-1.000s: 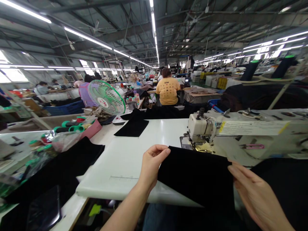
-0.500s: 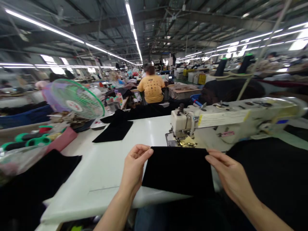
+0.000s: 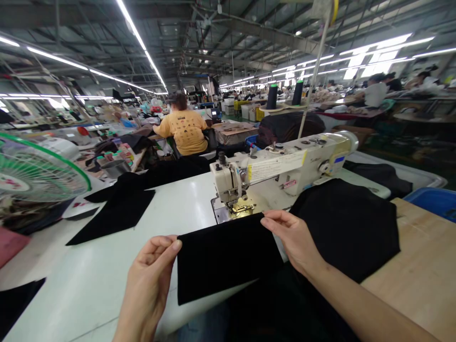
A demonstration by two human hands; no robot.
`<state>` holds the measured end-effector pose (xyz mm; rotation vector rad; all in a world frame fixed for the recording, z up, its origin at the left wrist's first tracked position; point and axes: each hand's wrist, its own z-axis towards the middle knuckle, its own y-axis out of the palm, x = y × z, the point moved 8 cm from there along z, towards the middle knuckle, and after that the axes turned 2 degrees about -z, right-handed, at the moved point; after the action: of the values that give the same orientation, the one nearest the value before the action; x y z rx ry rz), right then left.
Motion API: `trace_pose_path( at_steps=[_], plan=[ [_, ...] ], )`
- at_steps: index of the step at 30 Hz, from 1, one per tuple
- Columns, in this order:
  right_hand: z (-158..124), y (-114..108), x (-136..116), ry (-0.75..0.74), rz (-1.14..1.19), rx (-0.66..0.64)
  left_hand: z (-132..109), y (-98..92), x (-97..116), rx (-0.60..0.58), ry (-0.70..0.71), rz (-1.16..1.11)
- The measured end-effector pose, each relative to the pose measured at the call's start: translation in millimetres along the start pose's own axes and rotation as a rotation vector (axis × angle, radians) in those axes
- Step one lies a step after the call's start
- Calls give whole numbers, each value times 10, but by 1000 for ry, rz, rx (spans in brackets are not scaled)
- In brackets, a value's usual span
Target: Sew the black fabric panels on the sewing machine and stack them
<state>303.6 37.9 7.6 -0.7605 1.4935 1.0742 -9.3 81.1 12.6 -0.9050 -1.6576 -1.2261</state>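
Observation:
A black fabric piece hangs between my two hands, its top edge pulled straight. My left hand pinches the upper left corner between thumb and fingers. The upper right corner is pinched by my right hand, close in front of the sewing machine. The fabric's top edge sits just on my side of the machine's needle area and brass-coloured plate. Its lower right part merges with dark material over my lap, so that border is hard to make out.
More black fabric lies left on the white table, with a large black piece to the right. A green-rimmed fan stands at left. Ahead sits a person in a yellow shirt. Thread cones rise behind the machine; a blue bin is at right.
The view has turned right, bringing the wooden surface and blue bin into sight. Both hands still hold the fabric corners; its top edge now slants, lower at the left hand.

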Motion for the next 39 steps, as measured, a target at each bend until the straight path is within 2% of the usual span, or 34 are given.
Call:
trace_pose_path(
  at_steps=[9,14,18,22,26,30,34,39],
  plan=[
    [-38,-5,-157,-164,-119,-11,-48,-57,30,17,-19,30],
    [-45,4,-174,-187,-134,-6,-67,-70,43,39,-26,41],
    [-41,-6,-107,-109,-11,3,-88,-68,41,37,5,60],
    [-38,61,-9,26,120,-84,-67,-92,109,51,105,145],
    [-74,150,65,123,108,-193,-23,-46,154,31,139,155],
    [-109,179,-1,42,-34,-208,-51,174,206,-98,213,195],
    [-143,191,-113,-53,-83,-186,-216,558,255,-262,302,411],
    [-216,242,-187,-139,-138,-228,-443,1088,16,-552,205,616]
  ],
)
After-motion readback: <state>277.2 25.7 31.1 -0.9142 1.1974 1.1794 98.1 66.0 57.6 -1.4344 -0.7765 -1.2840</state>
